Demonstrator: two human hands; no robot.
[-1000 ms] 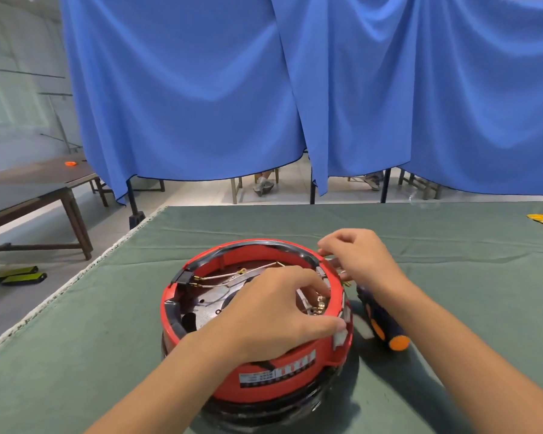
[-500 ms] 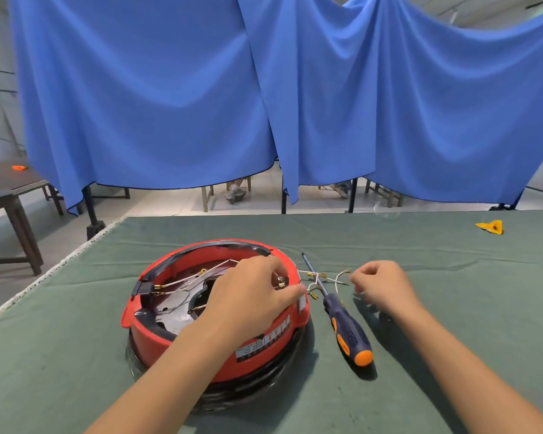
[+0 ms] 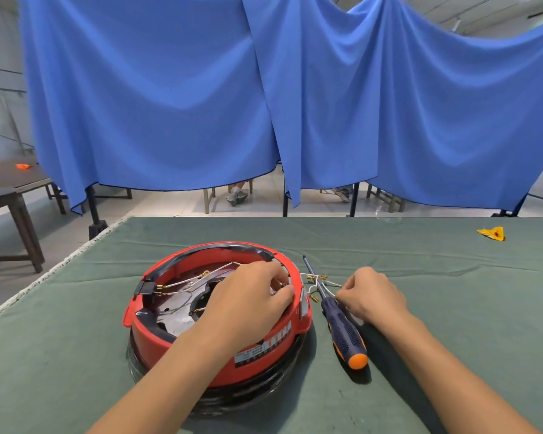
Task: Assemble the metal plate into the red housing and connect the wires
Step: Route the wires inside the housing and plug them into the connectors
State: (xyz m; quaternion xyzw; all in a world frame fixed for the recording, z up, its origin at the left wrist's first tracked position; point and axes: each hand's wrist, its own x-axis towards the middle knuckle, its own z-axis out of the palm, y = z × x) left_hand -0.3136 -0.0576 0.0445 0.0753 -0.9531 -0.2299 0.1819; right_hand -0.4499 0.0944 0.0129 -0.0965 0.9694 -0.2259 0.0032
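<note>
Left hand (image 3: 248,300) pinches a terminal inside red housing (image 3: 264,343); right hand (image 3: 372,297) pinches loose wires (image 3: 318,281); better feed 1 connector slowly, straight.

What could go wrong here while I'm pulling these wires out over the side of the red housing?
The right hand pinches white wires that lie across the screwdriver; pulling could snag them on its shaft or roll it across the table.

The left hand reaches inside the red housing and covers much of the metal plate, so the plate could get nudged unseen.

The wires cross the housing's rim, where hard tugging might strain their brass terminals.
</note>
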